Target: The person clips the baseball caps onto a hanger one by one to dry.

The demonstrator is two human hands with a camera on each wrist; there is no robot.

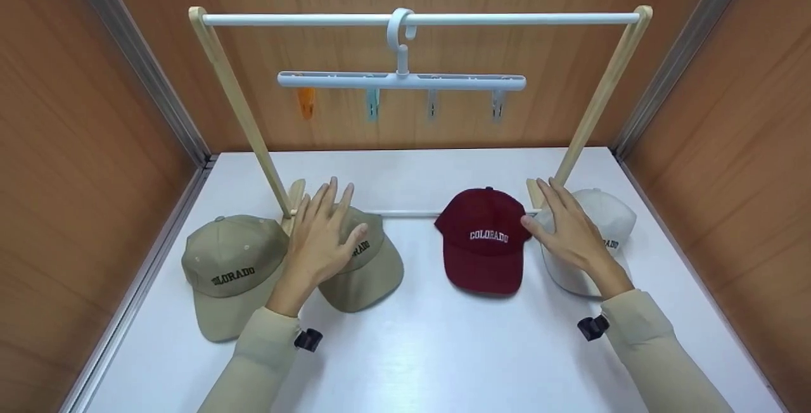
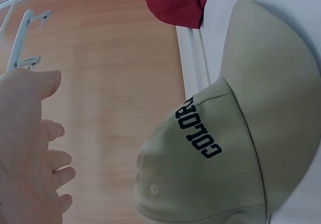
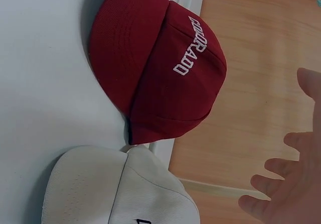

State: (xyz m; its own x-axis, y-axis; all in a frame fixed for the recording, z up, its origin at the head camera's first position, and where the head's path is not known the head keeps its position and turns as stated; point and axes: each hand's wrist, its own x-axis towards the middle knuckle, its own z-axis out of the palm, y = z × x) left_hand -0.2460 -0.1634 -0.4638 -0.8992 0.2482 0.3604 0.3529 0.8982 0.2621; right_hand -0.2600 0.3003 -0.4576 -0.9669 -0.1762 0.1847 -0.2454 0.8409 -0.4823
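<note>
My left hand, fingers spread, hovers over the gap between two khaki caps and holds nothing. One khaki cap lies at the far left; the other khaki cap is partly hidden behind the hand and fills the right of the left wrist view. My right hand, fingers extended, is above the white cap, its thumb near the edge of the dark red cap. In the right wrist view the dark red cap sits beside the white cap, apart from the hand.
A wooden-legged rack with a white top rail stands behind the caps. From it hangs a pale blue hanger with an orange clip and several other clips. Wooden panels enclose the white table.
</note>
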